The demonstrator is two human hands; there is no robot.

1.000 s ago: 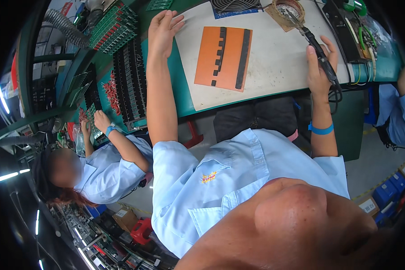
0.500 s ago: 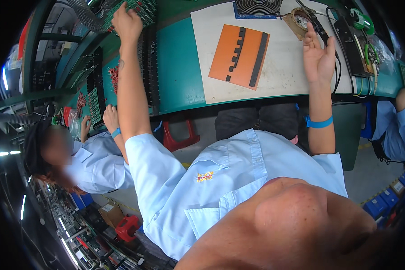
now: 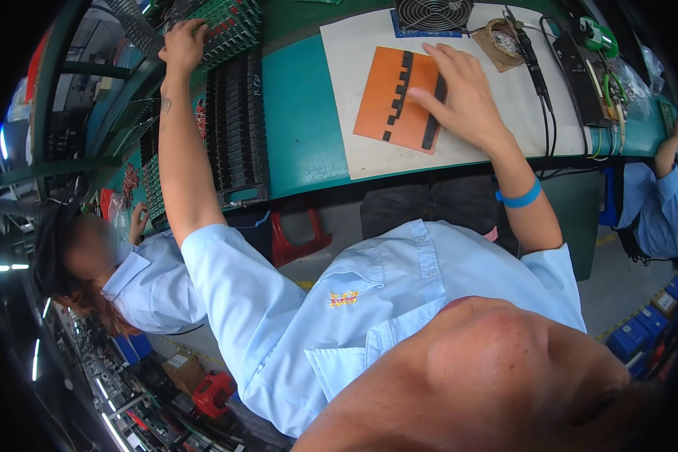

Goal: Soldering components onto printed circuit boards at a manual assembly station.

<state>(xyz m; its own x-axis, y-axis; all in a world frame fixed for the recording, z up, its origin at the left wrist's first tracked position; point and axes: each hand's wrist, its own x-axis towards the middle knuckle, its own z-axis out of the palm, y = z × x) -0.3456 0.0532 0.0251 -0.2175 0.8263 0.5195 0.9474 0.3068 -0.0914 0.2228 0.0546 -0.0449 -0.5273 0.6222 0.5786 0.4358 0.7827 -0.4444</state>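
Observation:
My left hand (image 3: 184, 47) is stretched to the far left, at the near left end of a stack of green circuit boards (image 3: 232, 34). Its fingers are curled, and whatever they may hold is hidden. My right hand (image 3: 465, 96) hovers palm down over the right part of an orange board (image 3: 377, 102), fingers extended and thumb apart, holding nothing. This board carries a stepped black strip and a straight black strip, the latter partly behind my hand. It lies on a white sheet (image 3: 339, 60) on the green bench.
A black slotted rack (image 3: 237, 128) stands left of the sheet. Behind are a fan (image 3: 433, 16), a round cleaner pot (image 3: 502, 36) and a soldering iron (image 3: 533, 68). A black box (image 3: 580, 79) and green spool (image 3: 601, 38) stand right. Co-workers sit at both sides; a red stool (image 3: 297, 237) is below.
My left hand has moved left and slightly nearer along the green boards. The right hand has swung left from beside the soldering iron to above the orange board, turning palm down.

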